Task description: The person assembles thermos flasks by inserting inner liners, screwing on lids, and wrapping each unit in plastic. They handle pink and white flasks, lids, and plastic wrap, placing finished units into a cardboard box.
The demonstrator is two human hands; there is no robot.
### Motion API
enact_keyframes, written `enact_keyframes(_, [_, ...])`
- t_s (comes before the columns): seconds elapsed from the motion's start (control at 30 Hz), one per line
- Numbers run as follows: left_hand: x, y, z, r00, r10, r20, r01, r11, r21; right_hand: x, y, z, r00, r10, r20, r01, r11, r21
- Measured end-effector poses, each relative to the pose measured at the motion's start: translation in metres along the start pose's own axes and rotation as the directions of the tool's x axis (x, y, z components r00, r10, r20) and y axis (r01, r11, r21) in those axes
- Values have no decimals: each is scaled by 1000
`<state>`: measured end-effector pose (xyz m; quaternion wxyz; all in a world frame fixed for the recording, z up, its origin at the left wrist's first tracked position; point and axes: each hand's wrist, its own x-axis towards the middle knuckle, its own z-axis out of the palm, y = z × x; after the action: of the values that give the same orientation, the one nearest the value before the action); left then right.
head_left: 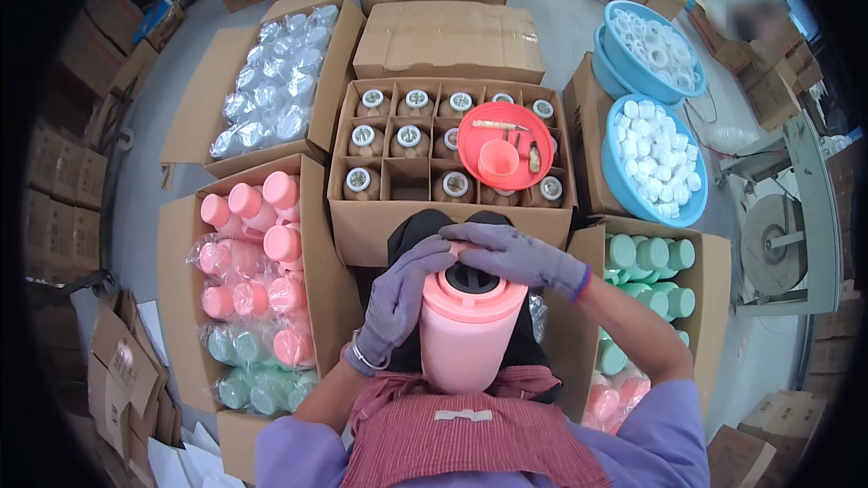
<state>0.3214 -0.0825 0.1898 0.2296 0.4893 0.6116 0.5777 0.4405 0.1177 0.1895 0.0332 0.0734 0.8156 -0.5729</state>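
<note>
A pink flask-like container [466,343] stands between my legs, against my apron. Its wide pink collar surrounds a black round opening or insert [472,282]. My left hand [398,298], in a grey glove, is pressed along the container's left side with its fingers curving over the upper rim. From the right, my right hand [515,258], gloved too, reaches across the far side of the top, fingers bent over the edge. Both hands grip the container near its top. What lies under the right fingers is hidden.
Ahead, a divided carton [452,211] holds capped bottles, with a red tray [497,117] of small tools on it. Boxes of pink containers [244,298], clear-wrapped pieces [280,81] and green containers [651,253] surround me. Blue basins [619,183] stand at right.
</note>
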Motion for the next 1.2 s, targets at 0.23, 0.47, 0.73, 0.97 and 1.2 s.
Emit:
enact_keyframes(0.23, [-28,61,37,981,176,86,-195,825,530,66,17,-5,961,-156,230,258,809,-528])
enact_keyframes(0.47, [-6,-33,11,973,-182,-140,149,964,-219,-20,-24,-9,909,-379,174,412,882,-231])
enact_keyframes(0.73, [-7,-13,39,880,-103,465,121,993,-10,-151,-58,14,942,85,-325,-180,944,-275])
enact_keyframes(0.97, [-97,-22,31,969,-187,162,180,982,57,-156,-33,10,891,241,-385,-307,944,-121])
enact_keyframes(1.2, [-30,22,42,998,-8,59,0,991,137,-136,35,8,783,432,-447,-66,774,630])
